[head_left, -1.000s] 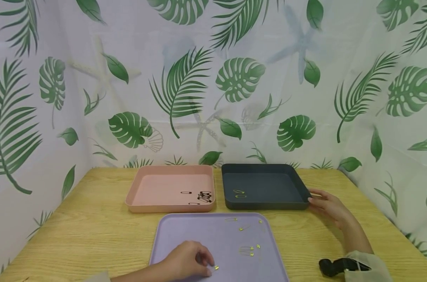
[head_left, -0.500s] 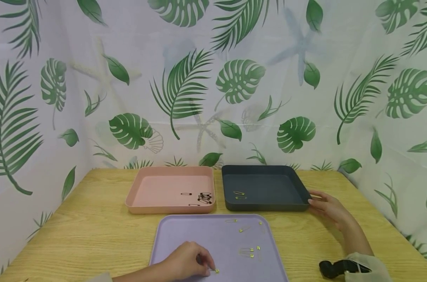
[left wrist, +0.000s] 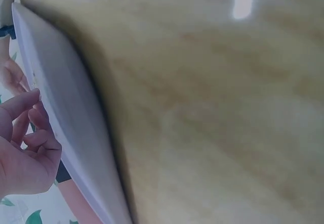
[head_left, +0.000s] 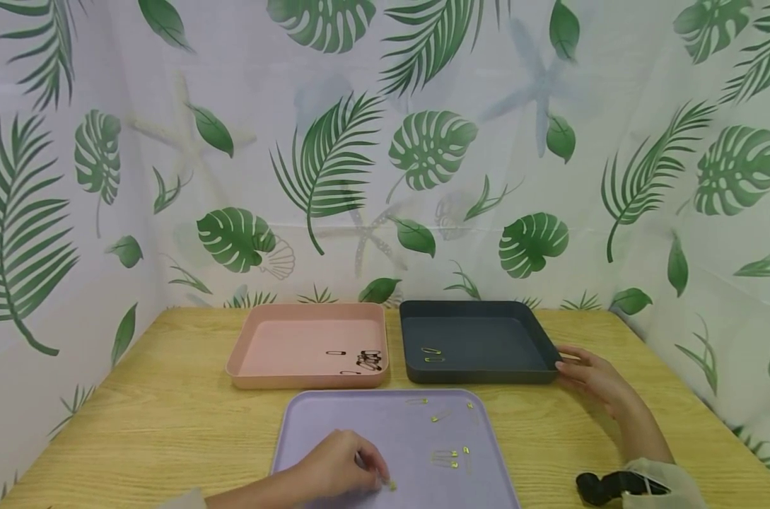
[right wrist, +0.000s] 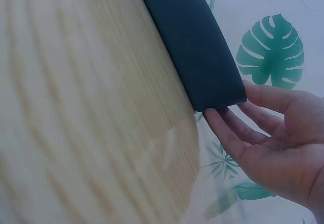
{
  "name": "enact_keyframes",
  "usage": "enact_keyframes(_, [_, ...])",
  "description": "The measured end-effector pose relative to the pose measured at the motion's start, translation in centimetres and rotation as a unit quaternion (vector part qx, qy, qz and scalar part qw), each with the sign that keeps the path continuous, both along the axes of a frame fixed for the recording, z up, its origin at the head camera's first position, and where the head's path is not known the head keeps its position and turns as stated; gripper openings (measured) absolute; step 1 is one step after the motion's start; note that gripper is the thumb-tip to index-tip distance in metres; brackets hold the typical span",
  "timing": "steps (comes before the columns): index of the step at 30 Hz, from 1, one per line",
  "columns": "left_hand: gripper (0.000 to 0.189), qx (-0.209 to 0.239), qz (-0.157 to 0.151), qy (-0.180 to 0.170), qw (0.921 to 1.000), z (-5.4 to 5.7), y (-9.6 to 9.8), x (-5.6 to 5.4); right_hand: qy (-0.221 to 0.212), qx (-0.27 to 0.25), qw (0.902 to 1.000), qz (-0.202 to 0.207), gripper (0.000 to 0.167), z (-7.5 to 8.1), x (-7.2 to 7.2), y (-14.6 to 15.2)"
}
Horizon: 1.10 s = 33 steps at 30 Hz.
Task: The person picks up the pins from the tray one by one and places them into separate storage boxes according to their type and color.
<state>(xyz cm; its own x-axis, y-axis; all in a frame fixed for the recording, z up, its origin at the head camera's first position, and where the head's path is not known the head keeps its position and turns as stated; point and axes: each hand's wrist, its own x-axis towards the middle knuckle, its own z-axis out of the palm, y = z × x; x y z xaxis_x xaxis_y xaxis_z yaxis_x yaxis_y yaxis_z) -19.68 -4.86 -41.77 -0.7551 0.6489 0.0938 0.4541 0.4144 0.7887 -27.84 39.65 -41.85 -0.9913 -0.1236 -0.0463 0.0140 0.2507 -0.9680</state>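
Observation:
On the lilac tray (head_left: 321, 424), my left hand (head_left: 343, 463) pinches a small safety pin (head_left: 392, 486) with a yellow head between thumb and fingertips. Several more yellow-headed safety pins (head_left: 445, 459) lie spread over the right half of that tray. My right hand (head_left: 597, 382) touches the front right corner of the dark blue-grey tray (head_left: 486, 375) with fairly straight fingers. In the right wrist view, the fingertips (right wrist: 210, 114) rest against the tray's end. Two yellowish safety pins (head_left: 433, 359) lie inside this dark tray. The left wrist view barely shows the pinched pin.
A pink tray (head_left: 308, 382) stands left of the dark one, with several black safety pins (head_left: 368, 360) bunched in its front right corner. A leaf-printed cloth (head_left: 359, 177) closes off the back and sides of the wooden table (head_left: 143, 424).
My left hand has shifted slightly up and away from me, still pinching the safety pin. The right hand stays at the dark tray's corner. The head view has tilted slightly.

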Motion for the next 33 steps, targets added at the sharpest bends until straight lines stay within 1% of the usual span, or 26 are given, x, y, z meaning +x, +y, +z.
enact_keyframes(3, [0.012, 0.001, 0.004, 0.014, 0.9999, 0.4, 0.2, -0.5, -0.001, -0.001, 1.0000, -0.003, 0.063, 0.1, 0.0, 0.0])
enact_keyframes(8, [0.014, -0.006, 0.024, 0.021, 0.9995, 0.9, 0.6, -1.5, -0.002, -0.003, 1.0000, -0.005, 0.064, 0.0, 0.0, 0.1])
enact_keyframes(17, [0.010, -0.016, 0.024, 0.022, 0.9993, 1.6, 1.2, -3.2, -0.004, -0.002, 1.0000, -0.003, 0.063, -0.1, 0.1, 0.0])
enact_keyframes(23, [0.007, -0.011, 0.027, 0.023, 0.9993, 2.5, 2.0, -4.0, -0.006, -0.001, 0.9999, -0.008, 0.064, 0.1, 0.1, -0.1])
enact_keyframes(31, [0.007, -0.010, 0.039, 0.040, 0.9984, 3.4, 3.0, -5.4, -0.004, -0.003, 1.0000, -0.008, 0.064, 0.1, 0.1, 0.0])
enact_keyframes(33, [0.006, -0.007, 0.044, 0.037, 0.9984, 3.5, 3.2, -5.7, -0.003, -0.002, 1.0000, -0.006, 0.064, 0.1, 0.1, 0.1])
